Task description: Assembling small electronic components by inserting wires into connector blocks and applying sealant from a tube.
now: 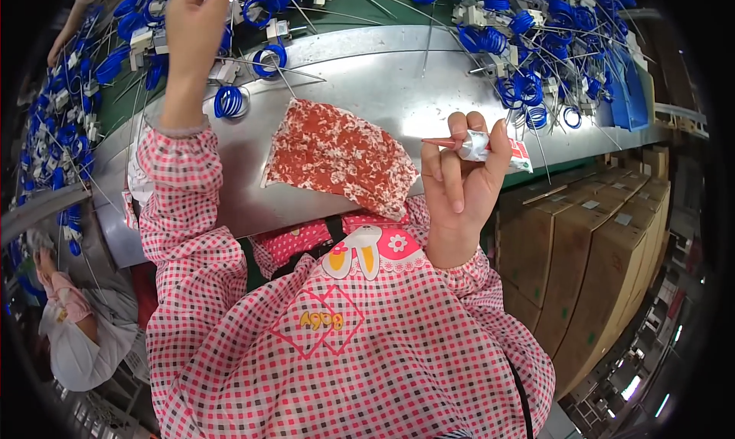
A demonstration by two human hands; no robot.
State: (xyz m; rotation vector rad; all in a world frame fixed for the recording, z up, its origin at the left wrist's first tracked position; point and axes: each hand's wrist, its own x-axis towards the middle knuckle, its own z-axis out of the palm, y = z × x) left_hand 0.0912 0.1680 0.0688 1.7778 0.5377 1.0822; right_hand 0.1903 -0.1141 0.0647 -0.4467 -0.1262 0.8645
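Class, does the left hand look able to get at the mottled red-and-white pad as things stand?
Probably yes: the pad's upper face lies exposed, and bare tabletop separates it from the left sleeve. Whether the left hand holds anything is unclear.

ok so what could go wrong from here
Blue coils and thin rods crowd around the left hand, so pulling one free might snag its neighbours. The right hand holds a tube with a pointed red tip; if that tip is open, a squeeze could drip onto the metal table.
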